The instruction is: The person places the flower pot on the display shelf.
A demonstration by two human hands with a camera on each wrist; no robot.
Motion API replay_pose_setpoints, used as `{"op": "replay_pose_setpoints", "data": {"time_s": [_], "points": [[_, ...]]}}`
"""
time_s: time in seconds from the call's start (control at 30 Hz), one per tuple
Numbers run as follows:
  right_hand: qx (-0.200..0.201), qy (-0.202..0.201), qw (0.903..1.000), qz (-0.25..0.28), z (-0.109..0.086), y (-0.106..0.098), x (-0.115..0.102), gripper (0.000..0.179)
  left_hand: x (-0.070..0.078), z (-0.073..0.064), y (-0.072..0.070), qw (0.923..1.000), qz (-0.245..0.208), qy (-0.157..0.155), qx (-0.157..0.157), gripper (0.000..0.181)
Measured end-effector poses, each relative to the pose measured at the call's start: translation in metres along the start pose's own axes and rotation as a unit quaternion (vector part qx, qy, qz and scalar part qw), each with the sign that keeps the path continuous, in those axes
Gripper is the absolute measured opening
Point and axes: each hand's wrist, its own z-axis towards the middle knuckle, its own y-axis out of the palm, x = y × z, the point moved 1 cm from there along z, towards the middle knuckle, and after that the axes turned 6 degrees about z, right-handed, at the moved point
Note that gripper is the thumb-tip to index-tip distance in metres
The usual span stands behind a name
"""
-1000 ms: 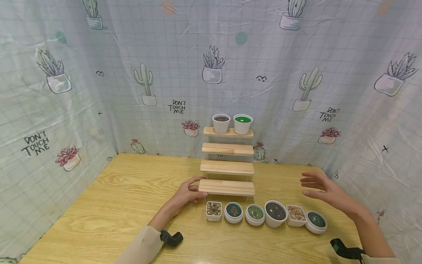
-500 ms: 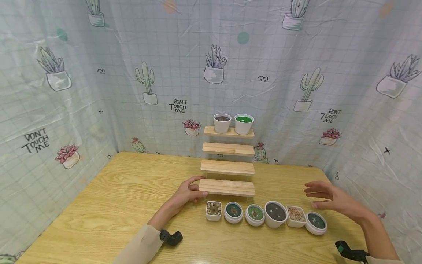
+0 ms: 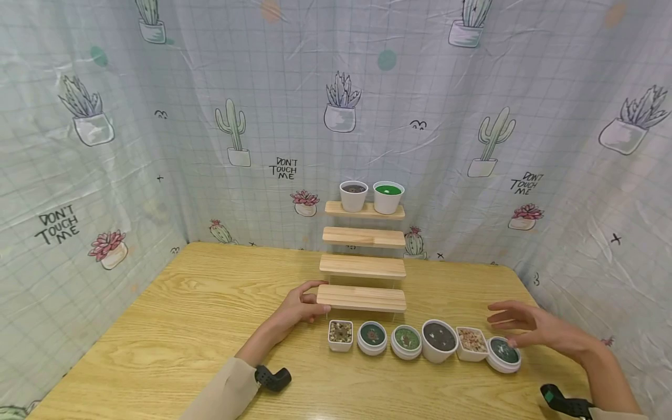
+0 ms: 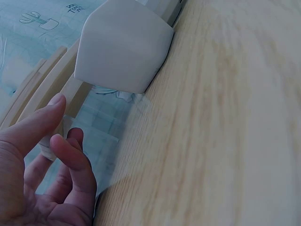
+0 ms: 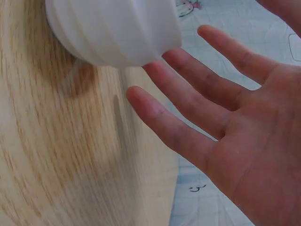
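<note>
My left hand [image 3: 298, 307] holds the left end of the lowest board of a tiered wooden stand [image 3: 362, 297]. In the left wrist view its thumb lies at the board's edge and the other fingers curl below. My right hand [image 3: 543, 331] is at the round white pot with a dark green top [image 3: 504, 357], last on the right of the front row. Its fingers are spread and fairly straight in the right wrist view, near the ribbed side of a white pot [image 5: 117, 33]. Whether they touch it cannot be told.
Left of that pot stand a square pebble pot [image 3: 471, 345], a tall dark-topped pot [image 3: 438, 343], two round green-topped pots [image 3: 406, 343] and another square pot [image 3: 340, 336]. Two white pots [image 3: 387, 198] stand on the top board. A printed curtain [image 3: 294, 105] surrounds the wooden table [image 3: 220, 291].
My right hand has come down and slightly right to the rightmost round pot. The left hand stays at the stand, and the pots have not moved.
</note>
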Motion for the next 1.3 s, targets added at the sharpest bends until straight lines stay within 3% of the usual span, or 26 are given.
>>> {"op": "replay_pose_setpoints", "data": {"time_s": [0.37,0.6,0.67,0.87,1.07,1.3], "points": [[-0.048,0.023,0.9971,0.055,-0.006,-0.005,0.011,0.07,-0.002,-0.001,0.0,1.0,-0.001,-0.001,-0.006,0.074],[-0.118,-0.009,0.9826,0.143,-0.008,-0.006,0.026,0.07,-0.002,-0.003,0.001,1.0,-0.002,-0.004,-0.004,0.073],[-0.124,-0.015,0.9813,0.146,-0.008,-0.007,0.029,0.071,-0.002,-0.004,0.001,1.0,-0.003,-0.004,-0.004,0.073],[-0.092,0.02,0.9881,0.122,-0.008,-0.009,0.033,0.075,-0.001,-0.005,0.0,1.0,-0.002,-0.003,0.0,0.072],[-0.136,-0.049,0.9804,0.134,-0.003,-0.009,0.037,0.068,-0.002,-0.005,-0.001,1.0,-0.001,-0.002,0.001,0.073],[-0.136,-0.055,0.9813,0.124,-0.002,-0.007,0.039,0.065,-0.001,-0.004,-0.001,1.0,-0.001,0.0,-0.002,0.072]]}}
